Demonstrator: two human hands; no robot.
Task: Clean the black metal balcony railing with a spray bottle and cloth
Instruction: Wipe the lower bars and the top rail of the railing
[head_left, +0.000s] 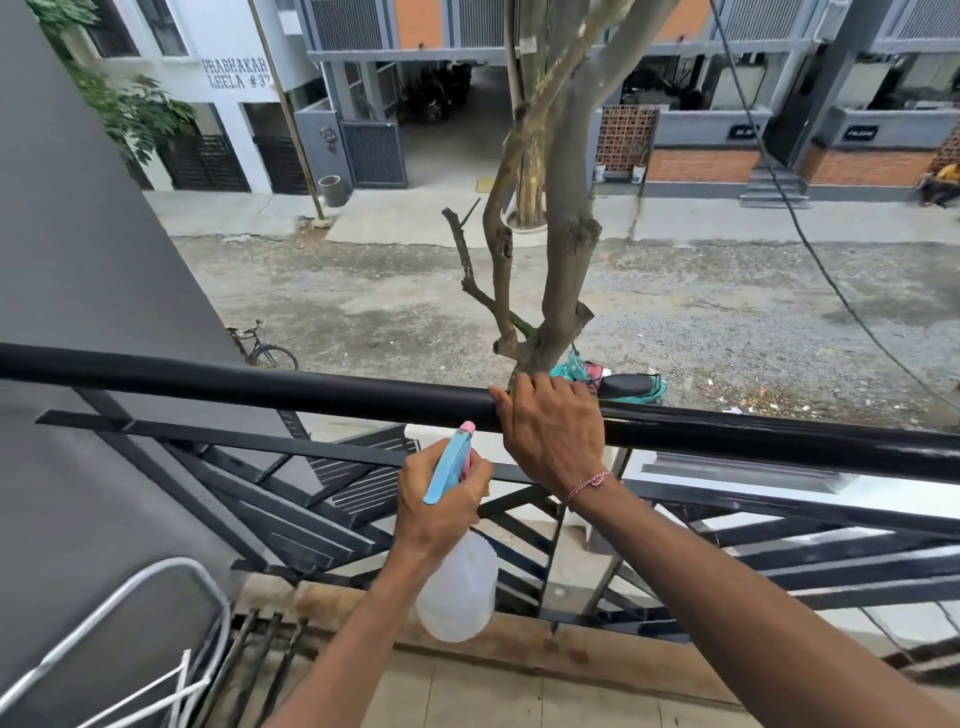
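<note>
While the only readable writing is way off on the white building (228, 78) across the street, "PRABHAKAR LEELA #37", the spray bottle (457, 582) itself shows no label, just a clear body with a blue and pink trigger head. One bottle, two hands, one black railing (779, 439). The left hand (441, 499) grips the bottle's neck just below the top bar, nozzle tilted up toward it. The right hand (553, 431) is curled over the top bar of the railing, fingers wrapped around; no cloth shows, so whether one sits under the palm can't be told. Down on the street there's one teal scooter (618, 382) and one bicycle (265, 348), plus a bare tree (566, 234).
</note>
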